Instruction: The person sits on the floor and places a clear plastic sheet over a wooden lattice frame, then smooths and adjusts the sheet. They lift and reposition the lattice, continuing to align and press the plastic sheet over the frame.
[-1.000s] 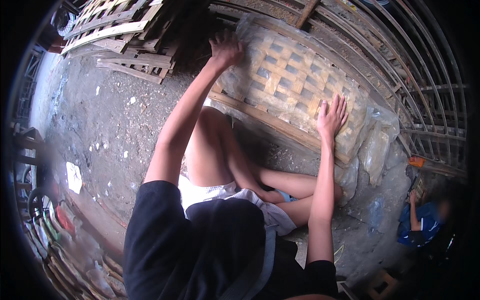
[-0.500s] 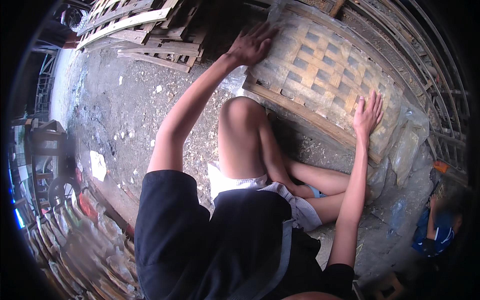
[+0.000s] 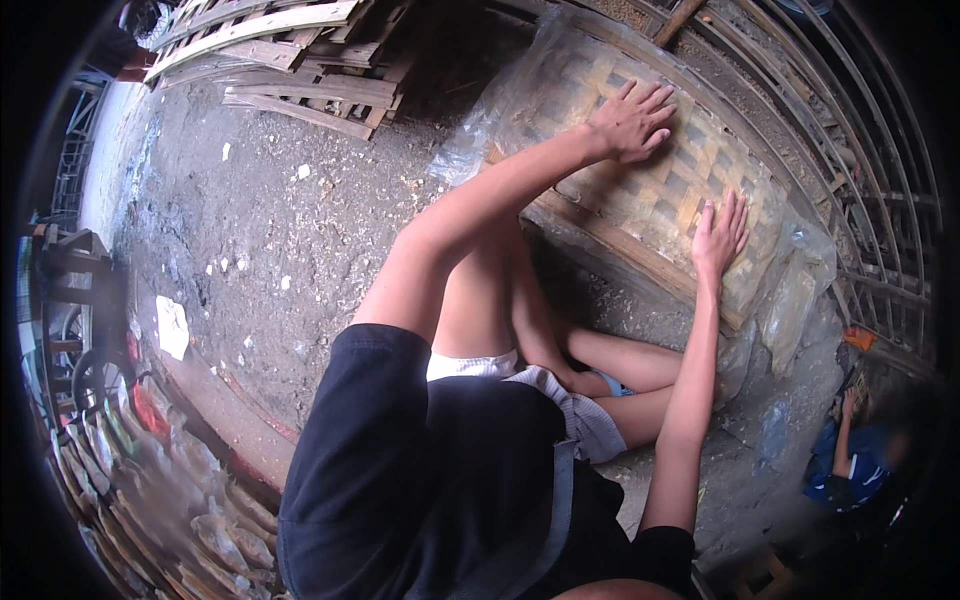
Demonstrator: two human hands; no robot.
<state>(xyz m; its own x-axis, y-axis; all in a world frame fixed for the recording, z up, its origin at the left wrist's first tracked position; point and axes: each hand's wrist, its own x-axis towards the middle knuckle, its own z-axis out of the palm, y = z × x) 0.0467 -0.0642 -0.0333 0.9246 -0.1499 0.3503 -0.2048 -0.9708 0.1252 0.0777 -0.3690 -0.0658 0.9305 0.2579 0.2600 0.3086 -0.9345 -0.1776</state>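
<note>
A wooden frame (image 3: 620,240) with a woven bamboo lattice lies before my bent legs, covered by a clear plastic sheet (image 3: 500,120). My left hand (image 3: 634,122), fingers spread, is over the middle of the lattice; whether its palm presses on the plastic I cannot tell. Near the right end of the lattice (image 3: 690,212), my right hand (image 3: 722,236) lies flat on the covering with its fingers stretched out. Neither hand grips anything. Loose plastic (image 3: 795,280) bunches past the frame's right end, and more hangs over its left end.
Stacked slatted wooden racks (image 3: 310,90) stand at the far left. Curved-looking wooden slats (image 3: 850,130) run along the far right. Many plastic-wrapped pieces (image 3: 170,500) stand in rows at the lower left. Another person (image 3: 850,460) in blue sits at the right, near an orange object (image 3: 858,338).
My left hand has moved right, from the frame's left end to over the middle of the lattice. My right hand stays near the right end. The view has shifted slightly.
</note>
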